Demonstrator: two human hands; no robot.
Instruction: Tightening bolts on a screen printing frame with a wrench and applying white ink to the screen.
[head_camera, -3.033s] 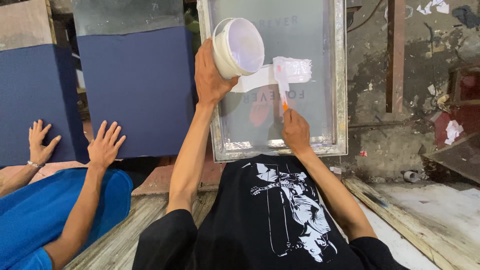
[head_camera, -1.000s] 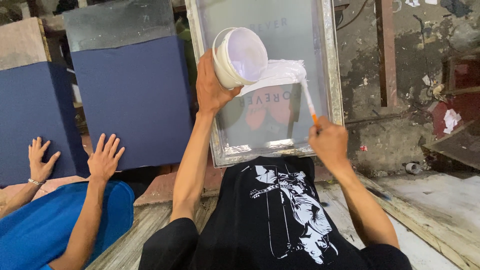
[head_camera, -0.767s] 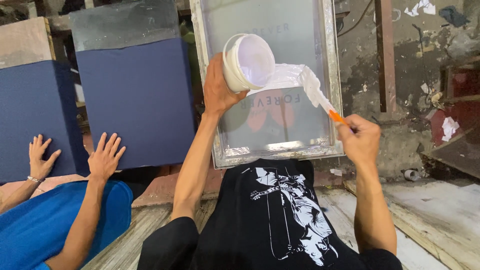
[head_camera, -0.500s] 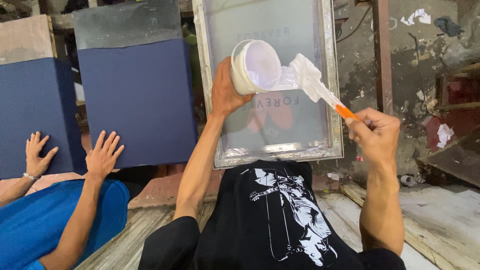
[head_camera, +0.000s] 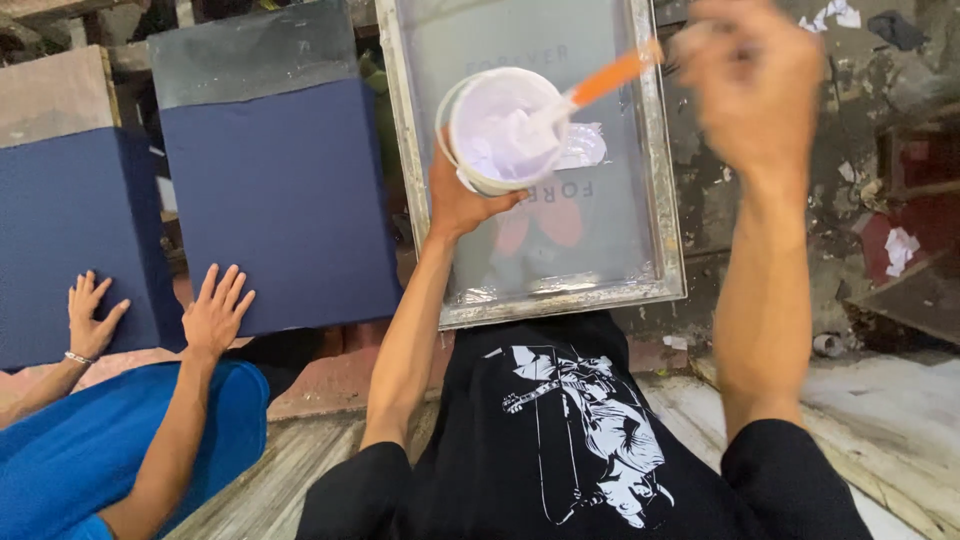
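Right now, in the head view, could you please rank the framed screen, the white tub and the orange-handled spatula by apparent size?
1. Framed screen, by far the largest.
2. White tub, held in the left hand.
3. Orange-handled spatula, smallest; its blade is sunk in the tub and its end blurs into the right hand.

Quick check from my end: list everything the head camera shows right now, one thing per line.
Round white plastic tub of white ink: one, held above the screen.
Orange-handled spatula: one, tip in the tub.
Metal-framed printing screen: one, grey mesh with a white ink patch, centre.
Navy blue fabric panels: two, on boards, left.
Co-worker's hands: two, flat on the panels' lower edges; blue sleeve.
Paper scraps: white, on dirty floor, right.
Black printed T-shirt: one, worn, bottom.
Left hand: grips the tub from below.
Right hand: blurred, holds the spatula handle.
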